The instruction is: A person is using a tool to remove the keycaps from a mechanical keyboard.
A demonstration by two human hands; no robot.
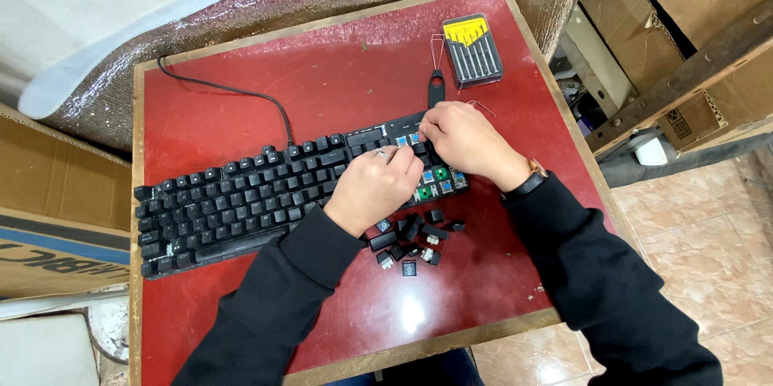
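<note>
a: head view first. what lies around the hands?

b: past the right hand (465, 140), a black keycap puller (436, 86) with wire loops, and further out a grey screwdriver set (473, 50) with a yellow insert. on the near side of both hands, a heap of loose black keycaps (409, 239) on the red table (338, 72). a black cable (225, 90) runs off beyond the left hand (373, 186).

a: and the hands themselves?

b: both rest palm-down on the right end of the black mechanical keyboard (241, 201), which lies slantwise across the table. the left hand, a ring on one finger, lies loosely curled over the keys. the right hand's fingers are bunched at the top row beside bare switches (435, 181); what they pinch i cannot tell. black sleeves, a watch on the right wrist.

a: room to move?

b: bare table to the right of the right hand up to the wooden edge; cardboard boxes (56, 193) crowd the table's left side.
</note>
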